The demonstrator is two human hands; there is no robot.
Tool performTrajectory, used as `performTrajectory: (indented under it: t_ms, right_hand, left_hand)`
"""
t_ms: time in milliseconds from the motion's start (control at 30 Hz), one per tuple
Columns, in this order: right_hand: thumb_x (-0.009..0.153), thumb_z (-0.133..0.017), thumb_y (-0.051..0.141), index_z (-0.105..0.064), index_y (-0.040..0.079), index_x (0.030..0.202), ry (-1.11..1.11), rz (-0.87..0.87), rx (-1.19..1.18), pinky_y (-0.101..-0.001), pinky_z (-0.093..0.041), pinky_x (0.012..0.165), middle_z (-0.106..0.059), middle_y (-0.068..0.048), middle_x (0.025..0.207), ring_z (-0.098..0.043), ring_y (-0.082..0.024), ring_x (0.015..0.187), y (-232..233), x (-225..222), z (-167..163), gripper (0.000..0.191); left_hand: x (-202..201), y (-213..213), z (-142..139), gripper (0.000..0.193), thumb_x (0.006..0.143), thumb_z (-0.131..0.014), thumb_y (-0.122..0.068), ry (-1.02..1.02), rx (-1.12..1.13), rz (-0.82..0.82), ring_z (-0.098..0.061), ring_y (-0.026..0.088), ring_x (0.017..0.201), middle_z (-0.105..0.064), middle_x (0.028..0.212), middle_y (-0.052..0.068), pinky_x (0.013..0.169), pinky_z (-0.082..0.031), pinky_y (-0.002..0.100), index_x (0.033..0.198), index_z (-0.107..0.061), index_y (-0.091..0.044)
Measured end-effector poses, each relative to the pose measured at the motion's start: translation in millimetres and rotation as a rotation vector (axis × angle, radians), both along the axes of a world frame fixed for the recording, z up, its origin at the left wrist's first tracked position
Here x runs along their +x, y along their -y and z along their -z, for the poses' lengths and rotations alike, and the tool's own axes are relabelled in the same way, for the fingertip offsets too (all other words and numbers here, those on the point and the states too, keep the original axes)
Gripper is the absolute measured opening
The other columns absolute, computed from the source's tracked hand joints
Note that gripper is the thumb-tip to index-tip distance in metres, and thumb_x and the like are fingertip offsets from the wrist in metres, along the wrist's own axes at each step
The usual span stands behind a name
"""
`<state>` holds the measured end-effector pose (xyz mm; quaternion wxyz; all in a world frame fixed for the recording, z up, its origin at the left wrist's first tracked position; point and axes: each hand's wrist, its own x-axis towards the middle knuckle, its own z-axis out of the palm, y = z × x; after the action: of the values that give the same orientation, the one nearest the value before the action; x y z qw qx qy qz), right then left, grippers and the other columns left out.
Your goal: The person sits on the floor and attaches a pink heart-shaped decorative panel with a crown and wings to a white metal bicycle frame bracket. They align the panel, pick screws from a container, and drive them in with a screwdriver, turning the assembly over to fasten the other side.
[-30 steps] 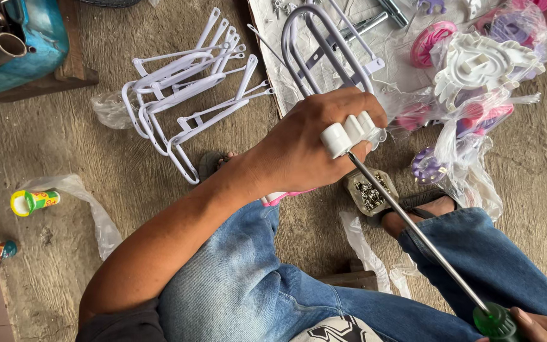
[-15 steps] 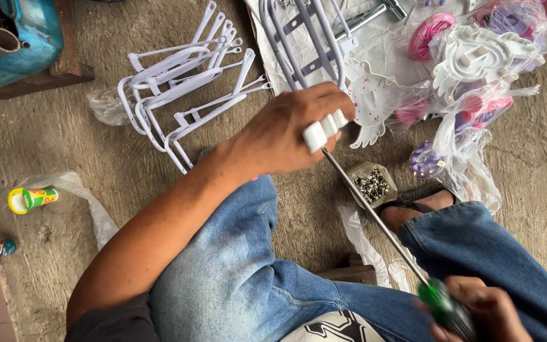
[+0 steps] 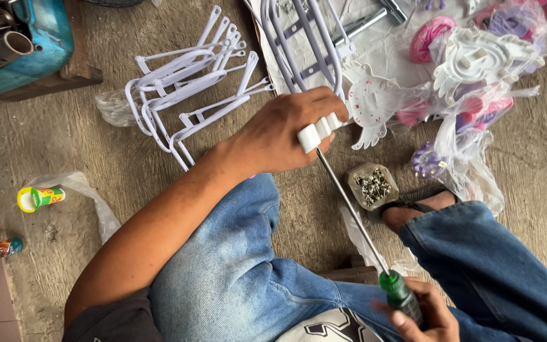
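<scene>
Screwdriver (image 3: 356, 215) handle now lower, hands (image 3: 286, 130) steady.

A rough concrete floor (image 3: 58, 139) carries everything. On it lie a heap of pale lilac metal brackets (image 3: 185, 95), a small tub of screws (image 3: 373, 185), bagged pink and white plastic parts (image 3: 470, 69) and a yellow-capped bottle (image 3: 39, 197) on clear plastic. A blue container (image 3: 33, 50) sits on what may be a wooden board (image 3: 77, 73).
</scene>
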<state>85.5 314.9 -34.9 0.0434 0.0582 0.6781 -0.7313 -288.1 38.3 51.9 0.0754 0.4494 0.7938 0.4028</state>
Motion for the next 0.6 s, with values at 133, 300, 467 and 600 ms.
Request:
performTrajectory:
  t_ms: [133, 300, 467, 600]
  right_hand:
    - [0.103, -0.062, 0.023, -0.052, -0.012, 0.139, 0.262, 0.120, -0.333, -0.0380, -0.059, 0.078, -0.072, -0.026, 0.100, -0.072, -0.030, 0.086, -7, 10, 5, 0.051]
    - [0.105, -0.072, -0.002, -0.046, -0.008, 0.137, 0.415, 0.076, -0.729, -0.0419, -0.058, 0.066, -0.061, -0.022, 0.085, -0.072, -0.035, 0.073, -24, 31, 25, 0.042]
    - [0.088, -0.075, 0.014, -0.052, -0.007, 0.123, 0.178, 0.086, 0.137, -0.0452, -0.061, 0.072, -0.073, -0.027, 0.099, -0.075, -0.033, 0.082, -19, 25, 22, 0.047]
    - [0.102, -0.056, 0.022, -0.056, -0.010, 0.135, 0.164, 0.261, -0.044, -0.0402, -0.062, 0.075, -0.075, -0.026, 0.102, -0.075, -0.027, 0.083, -8, 10, 0, 0.046]
  left_hand:
    - [2, -1, 2, 0.022, 0.091, -0.069, -0.007, 0.002, 0.008, 0.000, -0.070, 0.017, 0.083, -0.068, 0.104, 0.008, 0.072, -0.063, 0.030, 0.113, -0.064, -0.004]
    - [3, 0, 2, 0.021, 0.091, -0.068, -0.008, 0.017, 0.025, -0.005, -0.071, 0.019, 0.088, -0.069, 0.105, 0.008, 0.077, -0.063, 0.032, 0.112, -0.064, -0.006]
    - [4, 0, -1, 0.018, 0.093, -0.069, -0.008, 0.027, 0.041, -0.022, -0.072, 0.019, 0.091, -0.070, 0.104, 0.008, 0.082, -0.064, 0.034, 0.111, -0.064, -0.007]
    - [5, -1, 1, 0.021, 0.092, -0.069, -0.008, 0.028, 0.014, -0.032, -0.072, 0.020, 0.092, -0.070, 0.105, 0.009, 0.083, -0.063, 0.035, 0.112, -0.064, -0.006]
